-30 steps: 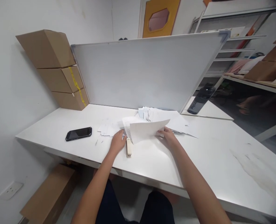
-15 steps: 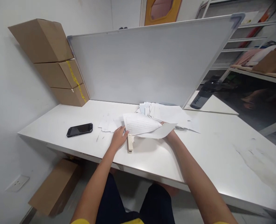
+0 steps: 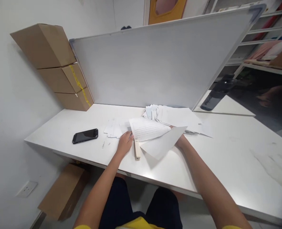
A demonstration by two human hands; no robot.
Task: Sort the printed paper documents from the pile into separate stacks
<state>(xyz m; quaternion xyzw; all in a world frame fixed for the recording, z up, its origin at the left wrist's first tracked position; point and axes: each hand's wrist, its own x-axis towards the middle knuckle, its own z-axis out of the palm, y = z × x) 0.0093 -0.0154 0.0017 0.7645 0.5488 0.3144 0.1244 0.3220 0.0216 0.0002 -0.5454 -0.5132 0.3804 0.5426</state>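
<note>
A printed sheet of paper (image 3: 149,129), its left side raised and curved, lies between my hands. Below it a second, blank-looking sheet (image 3: 162,144) bends down toward the table. My left hand (image 3: 125,143) has its fingers closed at the printed sheet's left edge. Just right of that hand, a cream stapler (image 3: 137,151) lies with its far end at the sheet's lower left corner. On the right side, my right hand (image 3: 181,141) grips the sheets; most of its fingers are hidden by the paper, with a fingertip showing at the fold.
Behind the sheets is a loose pile of papers (image 3: 179,116), with smaller slips (image 3: 113,128) to the left. A black phone (image 3: 85,136) lies further left on the white table (image 3: 64,127). A whiteboard (image 3: 150,70), stacked cardboard boxes (image 3: 71,78) and a dark bottle (image 3: 213,97) stand behind.
The lower sheet's near edge has dropped and swung toward me, away from the printed sheet. My left fingers have drawn closer together. The whole view has shifted slightly.
</note>
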